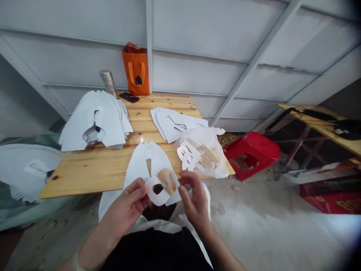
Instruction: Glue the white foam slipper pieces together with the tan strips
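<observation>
My left hand pinches a looped piece of white backing paper between thumb and fingers. Joined to it or overlapping it, I cannot tell which, is a curved tan piece. My right hand is just to the right, its thumb and fingers curved and apart, with nothing seen between them. Beneath both hands a white dome-shaped sheet with a slot cut in it lies partly on the table edge and partly over my lap.
The wooden table bears a stack of white cut-out sheets, more sheets, and a plastic bag with white and tan cut-outs. Behind are an orange bag, a phone and a roll. A red stool stands right.
</observation>
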Demonstrator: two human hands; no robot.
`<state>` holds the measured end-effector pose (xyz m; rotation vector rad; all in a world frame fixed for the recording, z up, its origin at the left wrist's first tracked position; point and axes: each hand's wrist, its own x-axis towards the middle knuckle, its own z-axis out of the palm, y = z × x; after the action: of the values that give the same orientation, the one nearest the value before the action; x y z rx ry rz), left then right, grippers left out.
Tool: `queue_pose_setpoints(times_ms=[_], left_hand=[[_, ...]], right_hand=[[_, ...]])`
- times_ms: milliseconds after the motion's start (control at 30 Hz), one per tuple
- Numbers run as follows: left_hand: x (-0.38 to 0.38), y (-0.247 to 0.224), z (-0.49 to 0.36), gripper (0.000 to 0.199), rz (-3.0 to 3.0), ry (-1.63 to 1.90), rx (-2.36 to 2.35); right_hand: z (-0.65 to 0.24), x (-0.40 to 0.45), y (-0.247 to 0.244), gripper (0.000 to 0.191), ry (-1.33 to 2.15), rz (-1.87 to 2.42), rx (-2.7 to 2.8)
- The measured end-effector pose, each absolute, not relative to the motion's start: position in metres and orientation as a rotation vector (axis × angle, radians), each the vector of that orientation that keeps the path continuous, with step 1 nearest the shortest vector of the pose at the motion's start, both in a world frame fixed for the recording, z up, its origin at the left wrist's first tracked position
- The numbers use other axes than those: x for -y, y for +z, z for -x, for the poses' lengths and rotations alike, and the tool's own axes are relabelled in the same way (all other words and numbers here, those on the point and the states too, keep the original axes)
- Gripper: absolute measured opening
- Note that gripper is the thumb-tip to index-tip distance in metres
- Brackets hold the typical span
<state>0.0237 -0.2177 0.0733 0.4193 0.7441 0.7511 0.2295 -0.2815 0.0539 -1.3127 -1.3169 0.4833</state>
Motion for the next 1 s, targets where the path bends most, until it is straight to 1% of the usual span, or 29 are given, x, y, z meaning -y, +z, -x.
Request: queue_pose_setpoints(times_ms=[67, 100, 133, 167, 200, 267, 333, 467, 533, 633, 667, 767, 800, 833, 933, 1000], left_hand=[[0.218, 0.075, -0.025, 0.04, -0.39, 0.778, -0.755], [0.219, 0.076, -0.026, 0.04, -0.387, 0.781, -0.758], [0.219, 0.077, -0.027, 0.04, -0.387, 0.784, -0.761], [0.219, 0.077, -0.028, 0.039, -0.39, 0.788, -0.766], [0.219, 0.076, -0.028, 0.039, -0.397, 0.789, -0.775], [0.221, 0.075, -0.029, 0.038, -0.421, 0.777, -0.794], [0.221, 0.074, -0.029, 0.038, -0.477, 0.744, -0.797], [0.217, 0.078, -0.02, 0.033, -0.566, 0.624, -0.699], [0.21, 0.079, -0.012, 0.037, -0.625, 0.583, -0.567], [0.197, 0.072, 0.0, 0.042, -0.867, 0.683, -0.442], [0.194, 0.068, 0.002, 0.045, -0.981, 0.74, -0.46], [0.186, 0.053, 0.0, 0.07, -1.226, 0.837, -0.554], [0.184, 0.049, -0.003, 0.074, -1.245, 0.841, -0.558], [0.182, 0.046, -0.007, 0.074, -1.238, 0.841, -0.547], [0.176, 0.042, -0.016, 0.062, -1.185, 0.871, -0.506], [0.173, 0.043, -0.018, 0.056, -1.145, 0.831, -0.509]], right_hand=[[-0.228, 0.287, 0.055, 0.054, 0.128, 1.235, 1.573], [-0.226, 0.289, 0.056, 0.066, 0.001, 1.212, 1.697], [-0.225, 0.29, 0.056, 0.07, -0.086, 1.208, 1.787], [-0.224, 0.291, 0.055, 0.067, -0.137, 1.222, 1.839], [-0.222, 0.29, 0.055, 0.059, -0.153, 1.248, 1.858], [-0.22, 0.288, 0.054, 0.045, -0.118, 1.302, 1.833], [-0.219, 0.285, 0.055, 0.035, -0.049, 1.323, 1.797], [-0.218, 0.282, 0.061, 0.025, 0.112, 1.265, 1.719], [-0.218, 0.283, 0.066, 0.021, 0.229, 1.249, 1.667], [-0.218, 0.282, 0.073, 0.013, 0.406, 1.274, 1.577], [-0.218, 0.281, 0.075, 0.011, 0.463, 1.281, 1.541], [-0.22, 0.276, 0.077, 0.01, 0.647, 1.266, 1.445], [-0.221, 0.274, 0.077, 0.009, 0.714, 1.256, 1.422], [-0.222, 0.271, 0.077, 0.01, 0.783, 1.245, 1.4], [-0.225, 0.264, 0.074, 0.017, 0.996, 1.218, 1.32], [-0.227, 0.261, 0.07, 0.022, 1.114, 1.2, 1.251]])
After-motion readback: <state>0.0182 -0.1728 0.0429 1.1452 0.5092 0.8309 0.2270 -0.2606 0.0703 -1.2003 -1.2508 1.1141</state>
